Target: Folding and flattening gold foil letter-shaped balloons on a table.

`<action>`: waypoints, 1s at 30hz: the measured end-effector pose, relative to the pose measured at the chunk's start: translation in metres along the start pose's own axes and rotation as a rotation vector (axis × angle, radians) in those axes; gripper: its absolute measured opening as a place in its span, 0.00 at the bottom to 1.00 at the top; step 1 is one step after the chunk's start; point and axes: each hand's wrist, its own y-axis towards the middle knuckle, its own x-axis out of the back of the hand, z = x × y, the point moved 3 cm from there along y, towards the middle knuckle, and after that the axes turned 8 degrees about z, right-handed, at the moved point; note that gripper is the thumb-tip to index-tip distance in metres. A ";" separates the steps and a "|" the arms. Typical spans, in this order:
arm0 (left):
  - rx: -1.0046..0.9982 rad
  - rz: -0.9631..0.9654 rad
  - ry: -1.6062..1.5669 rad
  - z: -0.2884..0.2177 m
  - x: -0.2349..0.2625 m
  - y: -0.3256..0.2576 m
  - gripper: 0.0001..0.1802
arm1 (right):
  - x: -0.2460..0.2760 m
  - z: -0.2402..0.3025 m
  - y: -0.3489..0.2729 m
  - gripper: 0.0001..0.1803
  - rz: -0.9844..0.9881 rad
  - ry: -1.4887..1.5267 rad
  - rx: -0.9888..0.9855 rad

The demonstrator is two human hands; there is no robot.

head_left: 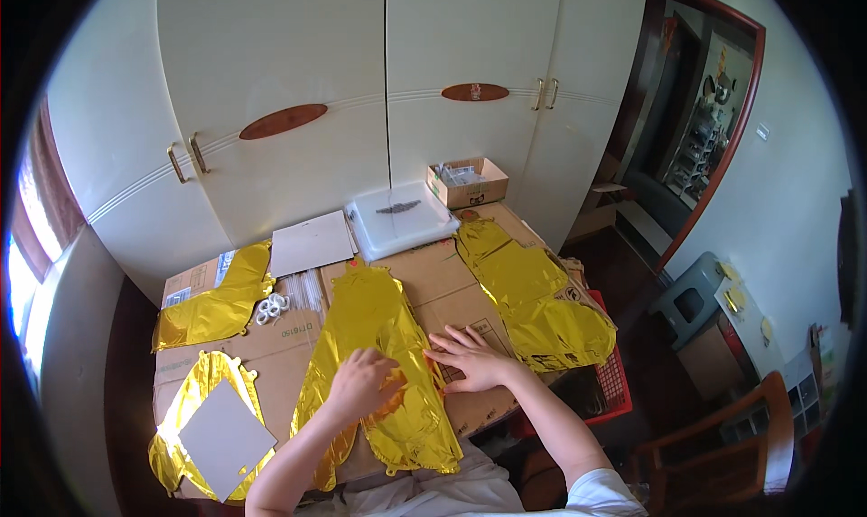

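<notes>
A flat, uninflated gold foil balloon (370, 300) lies before me on a cardboard-covered table (289, 345), its lower end reaching the near edge. Over the balloon's middle, my left hand (361, 383) is closed with curled fingers; what they hold, if anything, is hidden. My right hand (479, 362) lies open, fingers spread, across the balloon's right edge and the cardboard. At the near left, a grey card (226, 440) rests on another gold foil balloon (167, 449). More flat gold foil lies at the far left (212, 309) and on the right (533, 291).
Toward the back are a grey sheet (312, 243), a stack of clear plastic bags (402, 223) and an open cardboard box (468, 187). White ribbon rolls (269, 310) sit beside thin white sticks (304, 287). A red basket (616, 381) and wooden chair (768, 427) stand right; white cabinets (289, 56) rise behind.
</notes>
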 end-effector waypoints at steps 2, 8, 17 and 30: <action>-0.117 -0.047 0.044 -0.006 -0.010 0.017 0.16 | -0.003 -0.002 0.000 0.48 -0.023 0.011 0.007; -0.119 0.071 0.096 -0.012 -0.035 0.059 0.17 | -0.002 0.000 0.002 0.48 -0.013 0.002 -0.007; -0.142 -0.141 0.191 0.008 -0.047 0.081 0.11 | -0.005 -0.001 0.004 0.47 0.012 0.008 -0.017; -0.022 -0.169 0.289 0.028 -0.045 0.108 0.13 | -0.007 -0.004 0.004 0.46 0.011 -0.011 -0.003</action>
